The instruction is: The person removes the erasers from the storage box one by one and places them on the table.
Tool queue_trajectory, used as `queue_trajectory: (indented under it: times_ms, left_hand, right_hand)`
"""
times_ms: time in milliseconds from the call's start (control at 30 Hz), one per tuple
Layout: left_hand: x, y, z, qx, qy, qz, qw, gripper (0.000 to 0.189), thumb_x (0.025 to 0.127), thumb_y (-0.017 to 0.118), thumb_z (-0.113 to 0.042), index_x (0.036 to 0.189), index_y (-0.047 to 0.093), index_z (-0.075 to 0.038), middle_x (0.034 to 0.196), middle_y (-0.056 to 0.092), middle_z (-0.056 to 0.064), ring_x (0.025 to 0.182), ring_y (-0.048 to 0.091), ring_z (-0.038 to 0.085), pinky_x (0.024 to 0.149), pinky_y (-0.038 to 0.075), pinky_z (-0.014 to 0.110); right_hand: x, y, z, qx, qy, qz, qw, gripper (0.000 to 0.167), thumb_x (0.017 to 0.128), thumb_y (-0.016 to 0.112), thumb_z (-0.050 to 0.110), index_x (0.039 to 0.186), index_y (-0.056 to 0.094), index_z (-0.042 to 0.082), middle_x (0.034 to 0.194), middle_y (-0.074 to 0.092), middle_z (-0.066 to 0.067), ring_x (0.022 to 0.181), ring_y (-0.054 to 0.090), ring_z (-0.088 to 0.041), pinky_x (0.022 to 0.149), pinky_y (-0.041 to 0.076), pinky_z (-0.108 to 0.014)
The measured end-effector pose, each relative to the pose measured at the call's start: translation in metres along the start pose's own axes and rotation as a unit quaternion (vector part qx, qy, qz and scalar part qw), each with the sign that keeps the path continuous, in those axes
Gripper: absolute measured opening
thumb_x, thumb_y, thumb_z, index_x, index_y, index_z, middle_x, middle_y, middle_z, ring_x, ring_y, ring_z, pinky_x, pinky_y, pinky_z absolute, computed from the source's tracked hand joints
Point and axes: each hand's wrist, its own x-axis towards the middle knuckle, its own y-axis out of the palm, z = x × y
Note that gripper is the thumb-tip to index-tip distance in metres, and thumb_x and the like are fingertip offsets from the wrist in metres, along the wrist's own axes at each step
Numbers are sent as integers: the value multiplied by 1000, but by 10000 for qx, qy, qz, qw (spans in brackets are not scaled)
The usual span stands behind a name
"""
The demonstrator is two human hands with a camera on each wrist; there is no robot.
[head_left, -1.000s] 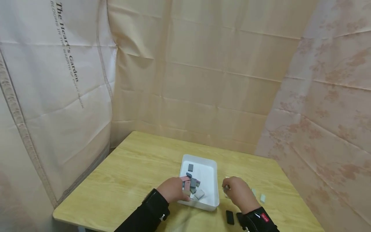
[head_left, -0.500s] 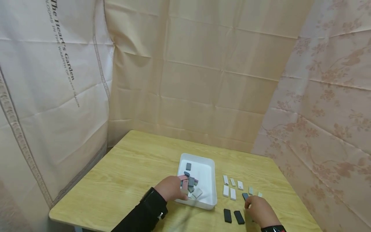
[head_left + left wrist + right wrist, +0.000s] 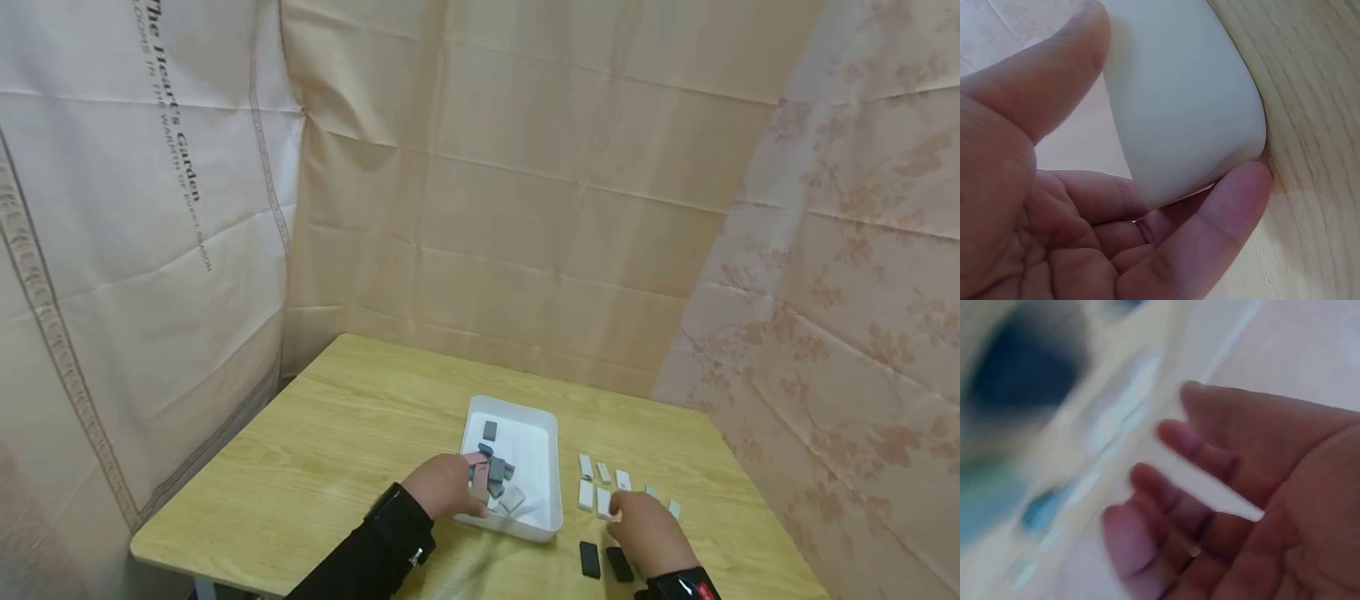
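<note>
At the near-left corner of a white plastic tray (image 3: pixel 553 492), my left hand (image 3: pixel 444 487) grips the wall. In the left wrist view its thumb lies on one side of the tray wall (image 3: pixel 1185 94) and its fingers curl round the corner. Small grey tiles (image 3: pixel 497 469), pink tiles (image 3: pixel 481 477) and an off-white tile (image 3: pixel 512 499) lie heaped inside. My right hand (image 3: pixel 651 532) is over the table, right of the tray, its fingers loosely bent and holding nothing in the right wrist view. It is nearest the white tiles (image 3: pixel 586 495) and a black tile (image 3: pixel 619 564).
Several white tiles stand in two rows right of the tray. Pale green tiles (image 3: pixel 674 508) lie beyond my right hand, and another black tile (image 3: pixel 589 559) lies nearer the front. Fabric curtains (image 3: pixel 525 208) hang behind the wooden table (image 3: pixel 375 400).
My right hand went from the white tiles to a grey-blue tile on the right, then came back left without it. That tile is now hidden behind the hand. My left hand stays on the tray.
</note>
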Motion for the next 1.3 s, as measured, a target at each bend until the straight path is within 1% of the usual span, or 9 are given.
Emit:
queue_trajectory:
  times_ms: [100, 267, 367, 533, 767, 933, 1100, 1167, 1300]
  left_hand:
    - [1, -1, 1, -31, 17, -19, 10000, 46, 78, 94, -39, 67, 60, -11, 63, 48, -4, 59, 43, 13, 61, 37, 29]
    - [1, 0, 1, -71, 71, -37, 9999, 46, 78, 94, -38, 65, 59, -12, 63, 46, -5, 59, 41, 13, 61, 36, 29]
    - [1, 6, 1, -61, 108, -35, 9999, 47, 78, 94, -40, 64, 58, -14, 61, 44, -7, 58, 40, 12, 59, 35, 28]
    - [3, 11, 2, 88, 92, 45, 9999, 45, 79, 93, -45, 68, 63, -12, 64, 49, -7, 59, 42, 12, 61, 38, 29]
    - [5, 6, 4, 179, 103, -89, 9997, 44, 78, 93, -44, 71, 64, -12, 64, 50, -5, 60, 43, 13, 62, 39, 29]
    - [6, 6, 3, 180, 43, -64, 9998, 45, 77, 94, -44, 69, 63, -12, 65, 51, -4, 61, 44, 13, 63, 40, 30]
    - [4, 7, 2, 84, 195, -133, 9997, 44, 77, 94, -43, 70, 64, -12, 64, 51, -5, 60, 43, 12, 64, 40, 29]
    - [4, 6, 1, 42, 197, -143, 9997, 43, 77, 94, -42, 69, 63, -12, 63, 48, -6, 59, 42, 12, 63, 39, 29]
    - [2, 4, 1, -46, 60, -47, 10000, 45, 78, 94, -40, 66, 61, -12, 63, 45, -6, 59, 41, 13, 62, 37, 30]
  right_hand:
    - [8, -1, 36, 407, -1074, -427, 9925, 14, 88, 83, 9, 101, 77, 9, 96, 73, -5, 89, 67, -23, 80, 56, -47]
    - [26, 11, 78, 461, -2804, -243, 9585, 29, 82, 84, -3, 108, 82, 10, 98, 71, -5, 91, 68, -24, 81, 56, -38]
    - [37, 23, 85, 363, -3205, -81, 9465, 36, 79, 82, -10, 107, 84, 13, 94, 70, -3, 85, 65, -16, 76, 54, -31]
    - [47, 41, 85, 257, -3539, -371, 9342, 33, 75, 83, -10, 97, 84, 15, 85, 66, -2, 72, 49, -4, 66, 47, -25]
    - [54, 45, 90, 70, -3139, -609, 9475, 18, 78, 86, -1, 80, 78, 14, 80, 59, 0, 67, 46, -6, 63, 45, -26]
    - [50, 37, 85, 127, -2998, -1031, 9483, 15, 77, 86, 1, 82, 79, 12, 81, 63, 0, 70, 54, -10, 66, 49, -29]
    - [28, 12, 64, 657, -1916, -1594, 9662, 17, 80, 87, 0, 82, 76, 13, 88, 63, 2, 81, 61, -14, 74, 53, -35]
    - [20, 3, 53, 829, -1421, -1513, 9747, 17, 82, 86, -1, 82, 76, 13, 89, 62, 1, 81, 59, -15, 73, 52, -36]
    - [10, 3, 35, 854, -782, -822, 9899, 16, 84, 83, 1, 81, 74, 14, 89, 62, -1, 80, 55, -16, 71, 48, -37]
